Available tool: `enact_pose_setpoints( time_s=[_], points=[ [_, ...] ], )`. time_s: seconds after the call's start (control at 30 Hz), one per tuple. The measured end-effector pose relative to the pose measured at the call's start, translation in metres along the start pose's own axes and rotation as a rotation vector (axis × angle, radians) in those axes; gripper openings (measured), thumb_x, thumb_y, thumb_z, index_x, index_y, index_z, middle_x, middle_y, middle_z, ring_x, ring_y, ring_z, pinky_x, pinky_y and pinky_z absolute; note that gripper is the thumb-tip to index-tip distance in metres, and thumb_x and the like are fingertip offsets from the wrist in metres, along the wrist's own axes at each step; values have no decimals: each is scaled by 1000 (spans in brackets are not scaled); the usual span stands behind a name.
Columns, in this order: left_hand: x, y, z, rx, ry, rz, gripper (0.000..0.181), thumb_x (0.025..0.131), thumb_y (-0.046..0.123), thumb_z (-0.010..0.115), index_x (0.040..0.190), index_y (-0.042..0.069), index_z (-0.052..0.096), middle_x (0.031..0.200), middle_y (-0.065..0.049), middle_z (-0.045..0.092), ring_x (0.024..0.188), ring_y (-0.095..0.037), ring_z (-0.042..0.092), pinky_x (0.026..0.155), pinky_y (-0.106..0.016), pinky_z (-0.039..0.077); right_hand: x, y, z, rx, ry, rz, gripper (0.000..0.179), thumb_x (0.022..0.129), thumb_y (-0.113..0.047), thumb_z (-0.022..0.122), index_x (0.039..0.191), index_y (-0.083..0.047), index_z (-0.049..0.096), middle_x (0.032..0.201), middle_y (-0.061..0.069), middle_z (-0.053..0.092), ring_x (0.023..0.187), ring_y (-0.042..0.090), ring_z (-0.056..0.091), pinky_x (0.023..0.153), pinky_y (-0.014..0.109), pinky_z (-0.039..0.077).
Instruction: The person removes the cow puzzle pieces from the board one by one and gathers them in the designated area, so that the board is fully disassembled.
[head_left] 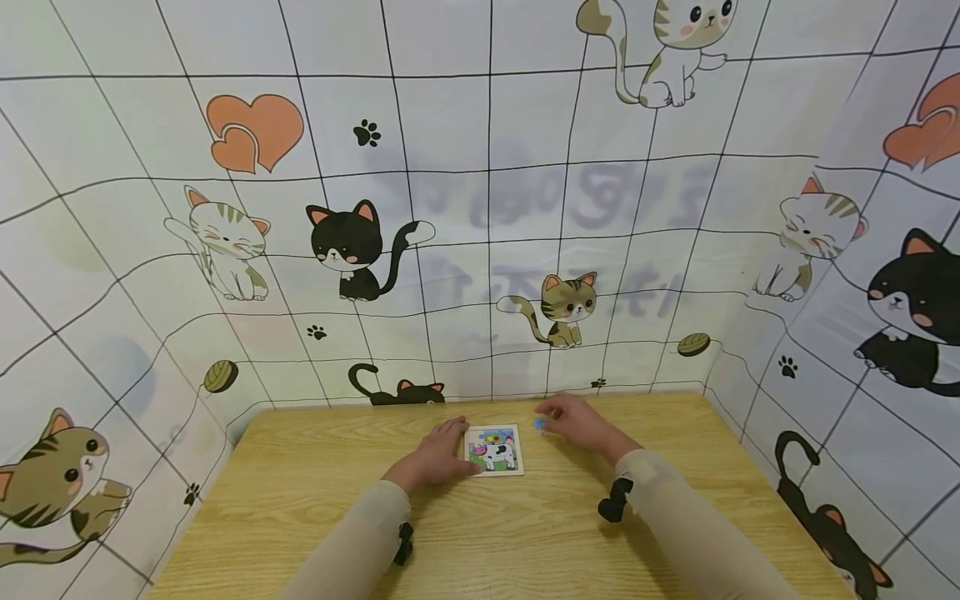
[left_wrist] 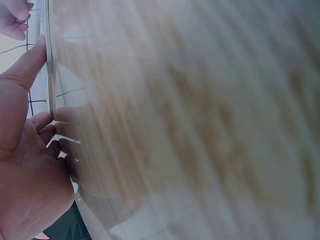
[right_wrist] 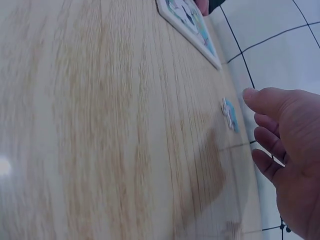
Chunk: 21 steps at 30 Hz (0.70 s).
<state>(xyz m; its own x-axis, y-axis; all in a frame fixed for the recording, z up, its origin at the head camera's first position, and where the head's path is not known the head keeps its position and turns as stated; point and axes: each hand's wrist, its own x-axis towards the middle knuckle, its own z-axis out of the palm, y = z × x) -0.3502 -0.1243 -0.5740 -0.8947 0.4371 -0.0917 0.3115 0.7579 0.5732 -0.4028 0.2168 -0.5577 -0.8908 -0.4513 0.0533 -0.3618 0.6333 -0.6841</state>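
Picture puzzle [head_left: 495, 452]: Flat on the tabletop [head_left: 322, 500], near its far edge; square, with a pale rim and a black-and-white cow on the face.
Left hand [head_left: 437, 454]: Positioned at the left side of the puzzle.
Left fingers: Holding the puzzle by its left side, thumb at the near edge and the other fingers at the far left corner.
Puzzle piece [right_wrist: 229, 114]: Small, mostly blue; lies on the tabletop to the right of the puzzle, apart from it.
Right hand [head_left: 581, 423]: Positioned at the piece, palm toward the tabletop.
Right fingers: Loosely bent, with a moderate gap between thumb and the rest; the right wrist view shows the thumb just beside the piece, with the piece outside the grasp.
Sleeves [head_left: 693, 517]: Beige, covering both forearms down to the wrists.
Wrist fittings [head_left: 616, 500]: Dark, one at each wrist.
Tabletop finish: Light wood grain; the left wrist view shows a blurred reflection of the left hand on it.
Backdrop [head_left: 450, 125]: White, with black grid lines, cartoon cats, orange hearts and paw prints; stands behind and at both sides of the tabletop.
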Motion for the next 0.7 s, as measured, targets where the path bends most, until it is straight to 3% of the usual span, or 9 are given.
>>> enact_pose_setpoints(
  time_s=[0.27,0.7],
  points=[
    [2,-1,1,10,2,-6,95,98,48,85,169,4,40,180,-14,29,166,-43,24,129,-68,24,7,-19,13,-2,-46,-126,34,107,-13,76,136,3,73,130,17,70,108,27,65,85,41,58],
    [0,1,-2,9,-4,-6,94,99,49,84,169,3,41,180,-16,29,166,-44,24,129,-68,25,17,-56,40,-99,-142,-230,38,105,-9,77,141,1,71,132,21,65,113,37,65,95,51,56]
  ],
)
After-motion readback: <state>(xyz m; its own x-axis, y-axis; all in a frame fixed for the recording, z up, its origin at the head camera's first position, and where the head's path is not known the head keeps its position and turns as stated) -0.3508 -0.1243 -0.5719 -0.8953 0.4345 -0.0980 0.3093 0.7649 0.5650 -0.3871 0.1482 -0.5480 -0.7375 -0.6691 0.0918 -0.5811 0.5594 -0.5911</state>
